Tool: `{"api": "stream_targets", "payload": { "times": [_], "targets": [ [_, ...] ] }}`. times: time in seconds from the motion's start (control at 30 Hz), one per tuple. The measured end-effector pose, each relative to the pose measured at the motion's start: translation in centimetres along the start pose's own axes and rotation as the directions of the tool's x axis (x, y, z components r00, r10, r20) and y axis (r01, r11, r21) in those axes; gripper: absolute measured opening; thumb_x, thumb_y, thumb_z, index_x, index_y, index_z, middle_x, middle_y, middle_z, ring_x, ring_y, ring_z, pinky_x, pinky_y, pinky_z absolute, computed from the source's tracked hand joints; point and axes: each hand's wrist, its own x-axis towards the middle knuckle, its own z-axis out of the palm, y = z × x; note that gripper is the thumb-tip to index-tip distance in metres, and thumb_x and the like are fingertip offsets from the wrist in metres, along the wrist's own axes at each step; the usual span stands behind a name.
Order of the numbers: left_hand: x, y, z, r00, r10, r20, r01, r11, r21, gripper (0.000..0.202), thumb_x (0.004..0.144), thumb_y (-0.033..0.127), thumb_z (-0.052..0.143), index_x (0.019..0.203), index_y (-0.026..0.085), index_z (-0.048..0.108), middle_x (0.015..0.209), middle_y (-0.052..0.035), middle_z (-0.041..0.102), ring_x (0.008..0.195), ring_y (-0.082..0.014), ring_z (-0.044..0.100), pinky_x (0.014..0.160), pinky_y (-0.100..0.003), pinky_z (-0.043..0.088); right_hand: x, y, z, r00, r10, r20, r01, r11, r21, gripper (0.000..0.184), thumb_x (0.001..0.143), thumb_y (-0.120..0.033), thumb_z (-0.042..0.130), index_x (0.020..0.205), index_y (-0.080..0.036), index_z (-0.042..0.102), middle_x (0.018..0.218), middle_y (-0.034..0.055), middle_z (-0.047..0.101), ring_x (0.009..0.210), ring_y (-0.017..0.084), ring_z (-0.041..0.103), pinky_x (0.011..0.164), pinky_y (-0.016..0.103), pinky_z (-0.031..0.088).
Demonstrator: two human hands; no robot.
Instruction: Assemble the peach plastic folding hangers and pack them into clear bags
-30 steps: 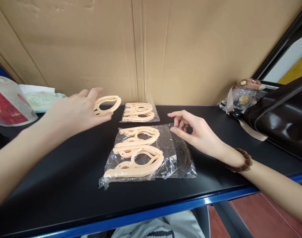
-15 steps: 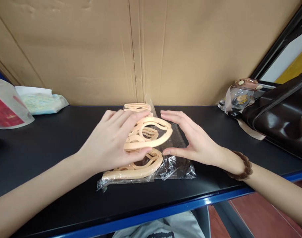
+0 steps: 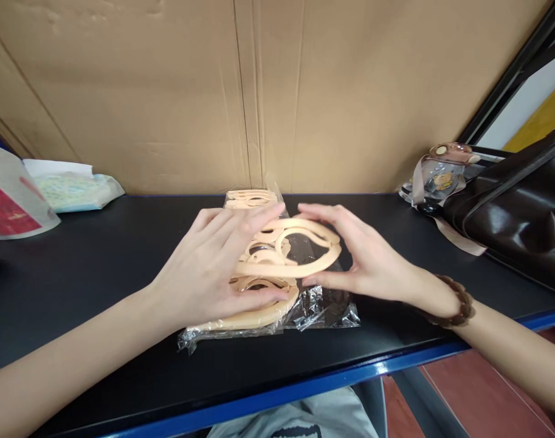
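Observation:
A beige folding clothes hanger (image 3: pixel 311 267), folded up, is raised a little above similar folded hangers. Its right end sits inside my right hand (image 3: pixel 366 258), with the thumb at its lower edge and the fingers over its top. Over the left end spreads my left hand (image 3: pixel 213 258), fingers stretched and thumb lowered away from the hanger. That end is partly hidden by the hand. Beneath lie several more folded hangers (image 3: pixel 254 319) in clear plastic wrap (image 3: pixel 316 304), with another wrapped stack (image 3: pixel 251 196) behind.
The black shelf (image 3: pixel 135 371) has a blue front edge and a cardboard wall (image 3: pixel 168 97) behind. At left stand a paper cup (image 3: pixel 17 201) and a pack of tissues (image 3: pixel 76 188). To the right are a clear strapped bottle (image 3: pixel 444 176) and a dark leather bag (image 3: pixel 514 213).
The folding hanger has shifted right, into the grip of my right hand. My left thumb has dropped away from its lower edge, and the left hand has loosened.

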Motion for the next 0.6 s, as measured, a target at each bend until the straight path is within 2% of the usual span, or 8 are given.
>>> {"api": "stream_targets", "payload": {
  "times": [0.07, 0.13, 0.23, 0.33, 0.47, 0.53, 0.6],
  "targets": [
    [0.1, -0.5, -0.2, 0.998, -0.066, -0.006, 0.066, 0.998, -0.011, 0.076, 0.086, 0.064, 0.047, 0.145, 0.023, 0.024, 0.147, -0.0093, 0.043, 0.127, -0.0301, 0.047, 0.1, -0.044, 0.04, 0.0, 0.9, -1.3, 0.998, 0.063, -0.014, -0.062, 0.998, 0.022, 0.082, 0.078, -0.049, 0.07, 0.145, -0.023, 0.029, 0.137, 0.01, 0.05, 0.12, 0.025, 0.052, 0.102, 0.041, 0.045],
    [0.1, -1.2, -0.4, 0.991, -0.131, -0.019, 0.131, 0.991, -0.013, 0.066, 0.091, 0.057, 0.045, 0.144, 0.022, 0.028, 0.15, -0.0107, 0.037, 0.133, -0.0295, 0.041, 0.103, -0.044, 0.039, -0.2, 2.0, -3.1, 0.991, 0.132, -0.023, -0.132, 0.991, 0.023, 0.084, 0.079, -0.049, 0.069, 0.147, -0.026, 0.027, 0.134, 0.0093, 0.052, 0.12, 0.027, 0.052, 0.103, 0.044, 0.044],
    [0.2, -1.9, -0.4, 0.97, -0.234, 0.061, 0.236, 0.972, -0.018, 0.052, 0.095, 0.047, 0.039, 0.139, 0.019, 0.037, 0.144, -0.0111, 0.043, 0.13, -0.0283, 0.043, 0.105, -0.045, 0.038, -0.6, 3.6, -5.8, 0.968, 0.247, 0.037, -0.247, 0.969, 0.002, 0.087, 0.077, -0.049, 0.07, 0.148, -0.029, 0.024, 0.129, 0.0081, 0.056, 0.117, 0.029, 0.055, 0.102, 0.046, 0.046],
    [0.1, -2.3, 0.0, 0.945, -0.258, 0.202, 0.267, 0.964, -0.018, 0.045, 0.098, 0.044, 0.03, 0.127, 0.015, 0.05, 0.129, -0.0103, 0.056, 0.119, -0.0269, 0.05, 0.101, -0.043, 0.041, -1.2, 4.7, -7.8, 0.932, 0.298, 0.205, -0.314, 0.948, 0.051, 0.088, 0.075, -0.046, 0.073, 0.148, -0.033, 0.025, 0.127, 0.0057, 0.059, 0.117, 0.03, 0.057, 0.099, 0.044, 0.05],
    [-0.1, -2.5, 0.6, 0.916, -0.252, 0.313, 0.285, 0.956, -0.064, 0.046, 0.1, 0.042, 0.022, 0.115, 0.018, 0.059, 0.117, -0.0061, 0.062, 0.112, -0.023, 0.055, 0.096, -0.039, 0.044, -1.6, 4.9, -8.7, 0.849, 0.31, 0.428, -0.382, 0.919, 0.093, 0.082, 0.075, -0.041, 0.074, 0.145, -0.034, 0.031, 0.129, 0.0043, 0.06, 0.114, 0.029, 0.06, 0.09, 0.039, 0.057],
    [-0.2, -2.5, 0.7, 0.905, -0.263, 0.334, 0.304, 0.95, -0.077, 0.049, 0.1, 0.043, 0.02, 0.114, 0.019, 0.061, 0.117, -0.0051, 0.063, 0.113, -0.0225, 0.055, 0.096, -0.038, 0.045, -1.6, 4.6, -8.5, 0.814, 0.316, 0.488, -0.399, 0.914, 0.074, 0.08, 0.075, -0.04, 0.074, 0.144, -0.033, 0.035, 0.132, 0.0046, 0.059, 0.116, 0.029, 0.06, 0.089, 0.037, 0.057],
    [-0.2, -2.5, 0.7, 0.885, -0.301, 0.354, 0.341, 0.939, -0.054, 0.051, 0.1, 0.045, 0.019, 0.113, 0.02, 0.061, 0.118, -0.0049, 0.063, 0.112, -0.0233, 0.057, 0.094, -0.039, 0.046, -1.4, 4.2, -8.1, 0.803, 0.296, 0.518, -0.388, 0.918, 0.077, 0.079, 0.075, -0.039, 0.074, 0.143, -0.032, 0.036, 0.138, 0.0044, 0.054, 0.122, 0.028, 0.056, 0.093, 0.036, 0.055]
  ]
}}
